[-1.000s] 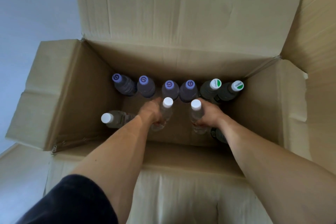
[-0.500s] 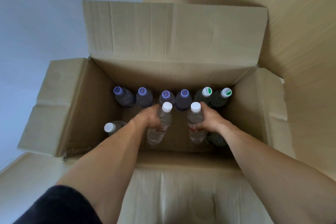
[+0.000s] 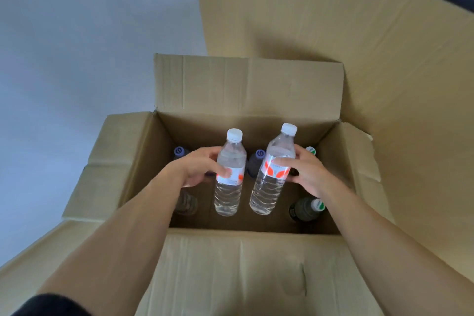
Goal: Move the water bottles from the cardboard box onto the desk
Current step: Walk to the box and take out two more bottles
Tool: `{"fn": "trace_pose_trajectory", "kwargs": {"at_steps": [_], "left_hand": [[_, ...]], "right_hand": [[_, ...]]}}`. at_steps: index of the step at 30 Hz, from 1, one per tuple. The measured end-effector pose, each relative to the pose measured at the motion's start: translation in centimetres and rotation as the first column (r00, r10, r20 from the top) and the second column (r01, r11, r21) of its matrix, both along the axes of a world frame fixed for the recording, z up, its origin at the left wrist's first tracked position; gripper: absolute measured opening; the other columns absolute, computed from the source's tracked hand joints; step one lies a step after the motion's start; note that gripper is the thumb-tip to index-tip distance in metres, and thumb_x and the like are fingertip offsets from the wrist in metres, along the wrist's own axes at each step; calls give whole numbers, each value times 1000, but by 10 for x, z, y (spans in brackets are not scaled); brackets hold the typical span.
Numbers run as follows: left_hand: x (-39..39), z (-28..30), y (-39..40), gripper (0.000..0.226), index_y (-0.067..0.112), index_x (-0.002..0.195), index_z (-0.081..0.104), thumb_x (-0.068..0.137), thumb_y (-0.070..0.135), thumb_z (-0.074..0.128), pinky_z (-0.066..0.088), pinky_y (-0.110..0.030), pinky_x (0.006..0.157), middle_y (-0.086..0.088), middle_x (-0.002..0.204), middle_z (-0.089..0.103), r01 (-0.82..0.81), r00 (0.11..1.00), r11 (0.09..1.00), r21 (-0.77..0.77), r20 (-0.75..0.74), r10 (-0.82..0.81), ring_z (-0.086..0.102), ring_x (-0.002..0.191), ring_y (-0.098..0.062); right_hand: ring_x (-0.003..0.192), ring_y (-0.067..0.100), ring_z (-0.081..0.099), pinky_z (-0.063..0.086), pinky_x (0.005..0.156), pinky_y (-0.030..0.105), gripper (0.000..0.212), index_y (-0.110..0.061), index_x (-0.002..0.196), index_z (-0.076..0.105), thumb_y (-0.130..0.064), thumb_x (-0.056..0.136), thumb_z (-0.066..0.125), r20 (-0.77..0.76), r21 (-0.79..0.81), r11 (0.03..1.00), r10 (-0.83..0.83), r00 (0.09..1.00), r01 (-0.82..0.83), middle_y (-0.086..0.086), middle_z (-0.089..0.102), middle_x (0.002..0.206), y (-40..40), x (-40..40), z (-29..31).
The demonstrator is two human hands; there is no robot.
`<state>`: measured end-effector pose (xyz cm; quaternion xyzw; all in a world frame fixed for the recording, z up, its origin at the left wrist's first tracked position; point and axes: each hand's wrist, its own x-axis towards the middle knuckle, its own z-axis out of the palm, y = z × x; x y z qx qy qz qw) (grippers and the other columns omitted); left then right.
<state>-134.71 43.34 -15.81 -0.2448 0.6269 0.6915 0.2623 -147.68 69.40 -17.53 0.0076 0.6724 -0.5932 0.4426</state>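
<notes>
each hand's fingers grip a clear bottle at its label, above the open box [image 3: 256, 264]: the left hand [image 3: 197, 167] holds the left bottle [image 3: 229, 174], the right hand [image 3: 305, 172] the tilted right bottle [image 3: 273, 174]. either could slip, or clip a flap on the way out. deeper in the box, the remaining bottles are dim and half hidden behind the hands; their count is unclear. no surface shows.

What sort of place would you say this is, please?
Hard to say: probably a plain room used for unpacking or storage. An open cardboard box of bottled drinks sits against a pale wall, with more cardboard propped behind it.
</notes>
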Motion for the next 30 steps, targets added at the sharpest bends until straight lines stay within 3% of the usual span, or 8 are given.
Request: {"fn": "trace_pose_trajectory", "kwargs": {"at_steps": [4,9,11,14,20,24,28,30], "left_hand": [[8,23,1,56,21,131,64,77,19,77,53,-56,99,-10,125,70,-112,989,990,83,-85,119,66,117,-32],[16,38,3,52,12,137,58,90,32,69,48,-62,102,-16,127,68,-280,942,931,233,-118,313,65,118,-35],[18,45,5,51,8,138,55,94,34,62,56,-54,95,-20,127,68,-346,915,855,387,-65,399,68,114,-35],[21,51,5,57,8,137,54,90,39,63,59,-48,82,-26,131,64,-425,875,721,548,44,482,70,107,-37],[26,58,2,102,14,141,49,57,49,95,59,-46,82,-17,128,68,-291,937,885,363,-82,341,68,114,-36],[29,62,3,94,19,136,54,56,44,96,59,-47,81,-16,119,72,-319,920,882,346,-112,376,70,110,-35],[35,67,5,75,25,136,54,71,42,87,59,-48,86,-10,123,71,-323,912,887,330,-141,385,71,111,-31],[36,69,9,73,29,136,52,73,42,85,61,-46,82,-8,123,71,-347,906,889,299,-138,400,72,108,-28]], "right_hand": [[118,29,64,55,98,52,42,-13,129,63,-20,88,74,34,-106,991,-81,996,84,11,71,122,-11,10,32],[120,31,64,55,97,50,44,-14,131,62,-33,92,69,68,-173,970,-160,985,169,15,69,126,-25,25,65],[121,29,64,52,101,50,54,-16,135,58,-42,89,68,88,-183,967,-165,982,178,13,68,128,-29,30,74],[112,24,68,58,91,41,53,-19,136,57,-48,92,63,141,-217,963,-131,981,159,10,71,119,-35,37,85],[105,24,70,61,74,37,55,-20,138,55,-52,94,61,194,-203,962,-145,970,184,13,68,123,-51,46,104],[91,22,76,61,64,35,54,-20,134,56,-53,93,63,183,-165,966,-170,968,200,13,70,118,-59,52,110],[107,24,71,60,68,34,56,-23,137,54,-56,92,62,118,-127,976,-162,980,177,10,71,121,-61,54,112],[103,24,73,60,67,34,56,-23,136,55,-56,91,62,124,-125,976,-165,979,180,10,71,120,-61,54,113]]}}
